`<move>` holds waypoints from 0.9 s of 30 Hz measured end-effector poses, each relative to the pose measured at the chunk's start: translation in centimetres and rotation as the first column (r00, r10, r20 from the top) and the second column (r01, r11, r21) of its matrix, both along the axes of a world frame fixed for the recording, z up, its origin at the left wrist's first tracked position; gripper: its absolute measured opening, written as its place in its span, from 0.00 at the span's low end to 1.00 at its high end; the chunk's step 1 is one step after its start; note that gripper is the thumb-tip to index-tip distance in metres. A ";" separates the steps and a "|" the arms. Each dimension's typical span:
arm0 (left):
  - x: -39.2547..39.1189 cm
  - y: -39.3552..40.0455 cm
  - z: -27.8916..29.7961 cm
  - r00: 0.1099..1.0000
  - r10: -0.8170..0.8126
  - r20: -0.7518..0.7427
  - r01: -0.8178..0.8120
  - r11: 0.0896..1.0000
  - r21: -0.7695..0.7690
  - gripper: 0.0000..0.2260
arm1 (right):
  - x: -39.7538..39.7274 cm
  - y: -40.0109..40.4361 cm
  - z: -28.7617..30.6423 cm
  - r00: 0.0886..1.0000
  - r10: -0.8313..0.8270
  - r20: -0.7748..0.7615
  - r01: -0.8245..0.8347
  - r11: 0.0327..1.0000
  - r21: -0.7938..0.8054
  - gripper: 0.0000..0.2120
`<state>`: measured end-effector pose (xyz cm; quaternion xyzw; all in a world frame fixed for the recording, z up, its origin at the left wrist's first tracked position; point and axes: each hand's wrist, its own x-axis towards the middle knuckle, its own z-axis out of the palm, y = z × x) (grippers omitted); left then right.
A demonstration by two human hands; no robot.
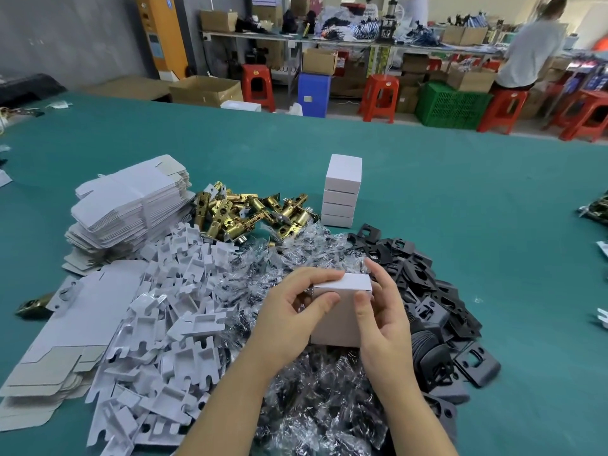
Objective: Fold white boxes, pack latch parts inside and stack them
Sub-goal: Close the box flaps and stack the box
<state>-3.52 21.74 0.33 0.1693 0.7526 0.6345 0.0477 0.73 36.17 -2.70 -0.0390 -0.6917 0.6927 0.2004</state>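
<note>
Both hands hold a folded white box (339, 320) above the heap of clear plastic bags (316, 403). My left hand (292, 307) grips its left end, thumb on the front face and fingers over the top flap. My right hand (381, 317) grips the right side, thumb on the front. A stack of several closed white boxes (342, 192) stands on the green table (477, 199) behind. Brass latch bolts (250, 212) lie in a pile to its left, black strike plates (424, 291) to my right, white card inserts (184, 307) to my left.
Flat unfolded box blanks are stacked at the left (128, 205) and spread at the near left (65, 340). Beyond the table's far edge stand red stools (378, 97), a green crate (450, 105), cardboard boxes and a seated person (526, 51).
</note>
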 end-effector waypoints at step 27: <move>0.8 0.3 1.1 0.995 -0.057 -0.082 0.064 0.994 0.094 0.09 | 0.7 -0.5 1.2 0.999 -0.002 -0.053 -0.008 0.984 -0.178 0.11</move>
